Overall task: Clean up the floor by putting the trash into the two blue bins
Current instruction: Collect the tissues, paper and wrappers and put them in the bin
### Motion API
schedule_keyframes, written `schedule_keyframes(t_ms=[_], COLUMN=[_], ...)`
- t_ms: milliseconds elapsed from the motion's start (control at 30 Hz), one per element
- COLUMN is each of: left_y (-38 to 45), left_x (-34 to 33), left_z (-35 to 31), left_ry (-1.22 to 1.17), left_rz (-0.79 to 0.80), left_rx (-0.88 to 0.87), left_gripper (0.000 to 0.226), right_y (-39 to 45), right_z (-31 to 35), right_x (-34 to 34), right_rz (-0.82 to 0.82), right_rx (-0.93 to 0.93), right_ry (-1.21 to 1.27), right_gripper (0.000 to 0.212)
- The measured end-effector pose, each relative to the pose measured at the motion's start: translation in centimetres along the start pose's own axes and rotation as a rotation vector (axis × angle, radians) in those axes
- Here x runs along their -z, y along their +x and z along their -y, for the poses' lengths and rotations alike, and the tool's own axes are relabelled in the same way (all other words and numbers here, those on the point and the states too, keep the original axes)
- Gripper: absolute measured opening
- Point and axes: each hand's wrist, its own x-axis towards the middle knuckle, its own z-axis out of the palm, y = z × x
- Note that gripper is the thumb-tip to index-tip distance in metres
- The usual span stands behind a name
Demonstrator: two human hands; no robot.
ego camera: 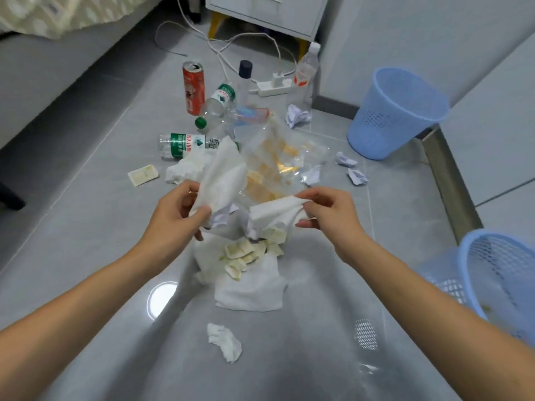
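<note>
My left hand (176,211) grips a white tissue (221,175) that stands up above the floor, with a crumpled paper under it. My right hand (327,215) pinches another white tissue (275,212). Below them a flat tissue (252,287) lies on the floor with several small pale wrappers (246,254) on it. A clear plastic bag (278,160) with orange print lies just beyond. One blue bin (393,114) stands far right, a second blue bin (498,273) near right. Plastic bottles (185,144), a red can (193,86) and paper balls (296,115) lie farther off.
A small crumpled tissue (224,341) lies near me. A loose wrapper (143,175) lies at left. A white power strip (275,85) with cables sits by a white cabinet (266,13) at the back. A bed edge (58,68) runs along the left, a wall on the right.
</note>
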Motion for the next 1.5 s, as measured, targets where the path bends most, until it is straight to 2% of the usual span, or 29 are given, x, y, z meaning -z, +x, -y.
schedule_keyframes(t_ms=[167,267,400,500,567,633,767,833,900,967,1033,1167,1300,1400,1500], left_y=[1.7,2.4,1.6,-0.5,-1.8,-3.0,-4.5,-4.5,-3.7,-1.7,1.1,5.2,4.4,1.7,-0.5], left_x=[-8.0,-14.8,-25.9,-34.0,-38.5,-41.9,-44.7,-44.3,-42.1,-37.9,-32.1,-18.2,-6.7,-1.9,-0.1], left_z=[-6.1,-10.4,-15.5,-17.4,-17.5,-17.1,-16.3,-16.4,-16.8,-16.4,-14.5,-7.2,1.0,5.7,8.8], left_ry=[-0.132,-0.167,-0.079,0.029,0.138,0.317,0.831,0.871,0.815,0.751,0.726,0.792,0.850,0.878,0.892], left_rz=[0.236,0.403,0.642,0.775,0.805,0.807,0.795,0.730,0.676,0.635,0.582,0.398,0.234,0.153,0.121], left_rx=[-0.018,-0.021,-0.042,-0.029,-0.016,-0.057,-0.353,-0.504,-0.592,-0.589,-0.505,-0.245,-0.033,0.012,0.023], left_gripper=[0.020,0.020,0.019,0.016,0.015,0.018,0.023,0.028,0.027,0.020,0.015,0.010,0.009,0.021,0.036], right_y=[-3.1,-5.8,-10.1,-13.5,-15.5,-17.0,-18.5,-18.4,-17.4,-15.4,-13.0,-8.1,-3.9,-1.3,0.8], right_z=[2.3,3.2,2.0,-0.5,-2.4,-4.3,-6.6,-5.9,-4.2,-2.1,-0.1,0.5,-4.0,-7.4,-9.5], right_x=[7.5,14.3,24.7,31.0,33.6,35.1,35.9,35.6,34.5,32.0,27.8,15.8,5.3,0.5,-2.8], right_rz=[-0.189,-0.404,-0.763,-0.954,-0.984,-0.946,-0.744,-0.776,-0.852,-0.857,-0.786,-0.491,-0.076,0.170,0.251], right_rx=[0.010,0.053,0.074,-0.019,-0.118,-0.239,-0.386,-0.376,-0.266,-0.122,0.016,0.204,0.170,0.085,0.108], right_ry=[0.186,0.217,0.104,-0.027,-0.138,-0.262,-0.447,-0.628,-0.687,-0.650,-0.582,-0.492,-0.572,-0.713,-0.817], right_gripper=[0.037,0.044,0.040,0.033,0.034,0.038,0.027,0.025,0.022,0.020,0.018,0.015,0.020,0.032,0.040])
